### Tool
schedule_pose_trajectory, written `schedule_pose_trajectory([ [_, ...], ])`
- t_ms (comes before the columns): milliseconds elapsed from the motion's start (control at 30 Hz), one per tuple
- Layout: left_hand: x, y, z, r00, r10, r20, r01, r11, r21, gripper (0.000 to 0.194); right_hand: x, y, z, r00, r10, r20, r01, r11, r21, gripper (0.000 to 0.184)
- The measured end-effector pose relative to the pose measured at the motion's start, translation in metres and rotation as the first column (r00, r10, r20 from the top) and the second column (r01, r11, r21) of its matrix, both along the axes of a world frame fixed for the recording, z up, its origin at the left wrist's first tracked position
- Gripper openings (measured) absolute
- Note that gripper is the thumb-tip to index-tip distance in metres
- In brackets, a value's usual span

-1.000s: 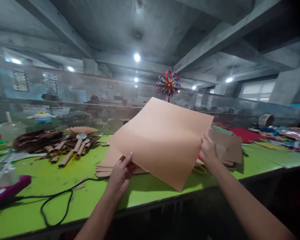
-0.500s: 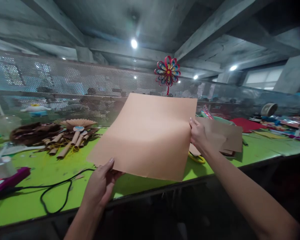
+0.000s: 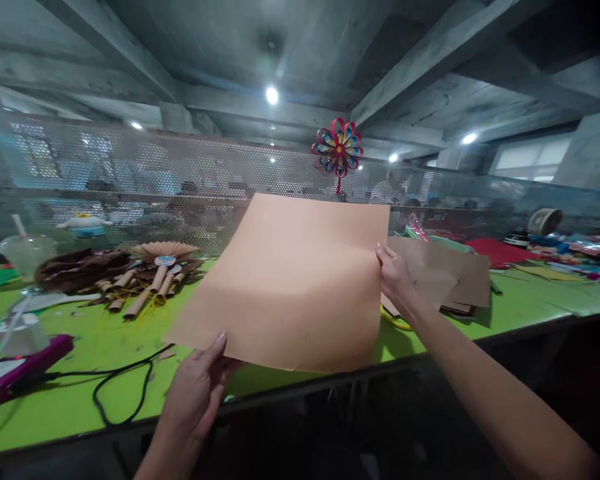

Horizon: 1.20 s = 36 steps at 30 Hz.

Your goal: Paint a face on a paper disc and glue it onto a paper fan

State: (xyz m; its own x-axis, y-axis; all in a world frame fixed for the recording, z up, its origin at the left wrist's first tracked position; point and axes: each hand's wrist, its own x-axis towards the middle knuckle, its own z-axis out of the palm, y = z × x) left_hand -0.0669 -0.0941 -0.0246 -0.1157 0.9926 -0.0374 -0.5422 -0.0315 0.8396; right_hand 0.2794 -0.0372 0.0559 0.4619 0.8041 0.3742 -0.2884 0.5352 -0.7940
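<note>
A large sheet of brown kraft paper (image 3: 295,280) is held up over the front of the green table, gently bowed. My left hand (image 3: 197,383) pinches its near edge towards the left, thumb on top and fingers underneath. At the right edge, my right hand (image 3: 394,270) is closed on the sheet, with the thumb showing along the border. Behind my right hand lie more brown paper sheets (image 3: 467,277) in a loose pile. A yellow ring-shaped handle (image 3: 397,323) peeks out below the sheet's right side.
Rolled-paper-handled fans (image 3: 155,273) lie on the green table (image 3: 240,381) at left, beside a plastic cup (image 3: 27,257). A black cable (image 3: 125,370) runs from a purple power strip (image 3: 35,370). A perforated metal screen (image 3: 220,167) stands behind, with a pinwheel flower (image 3: 339,150) before it.
The sheet's lower right corner has curled under and its right side has shifted slightly left. Both hands keep their hold. The whole view has moved a little.
</note>
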Motion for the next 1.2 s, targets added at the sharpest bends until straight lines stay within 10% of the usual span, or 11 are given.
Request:
schedule_pose_trajectory([
  [500, -0.01, -0.01, 0.005, 0.996, 0.057, 0.073, -0.051, 0.995, -0.088, 0.024, 0.005, -0.018, 0.01, 1.0, 0.021, -0.004, -0.02, 0.992, 0.122, 0.03],
  [733, -0.002, -0.005, 0.0, 0.99, -0.109, 0.088, 0.11, 0.994, -0.008, 0.052, 0.0, -0.028, 0.022, 0.994, -0.104, -0.024, 0.107, 0.973, 0.206, 0.027],
  [900, 0.01, -0.006, 0.007, 0.984, -0.157, 0.083, 0.155, 0.988, 0.023, 0.072, -0.009, -0.054, 0.05, 0.958, -0.282, -0.054, 0.282, 0.894, 0.348, 0.017],
  [1100, 0.023, 0.002, 0.033, 0.966, -0.247, 0.079, 0.239, 0.966, 0.1, 0.047, -0.038, -0.096, 0.082, 0.785, -0.619, 0.01, 0.492, 0.634, 0.597, 0.023],
  [1200, 0.024, 0.012, 0.046, 0.962, -0.257, 0.088, 0.246, 0.962, 0.119, 0.037, -0.05, -0.104, 0.07, 0.82, -0.539, 0.191, 0.353, 0.739, 0.573, 0.016],
])
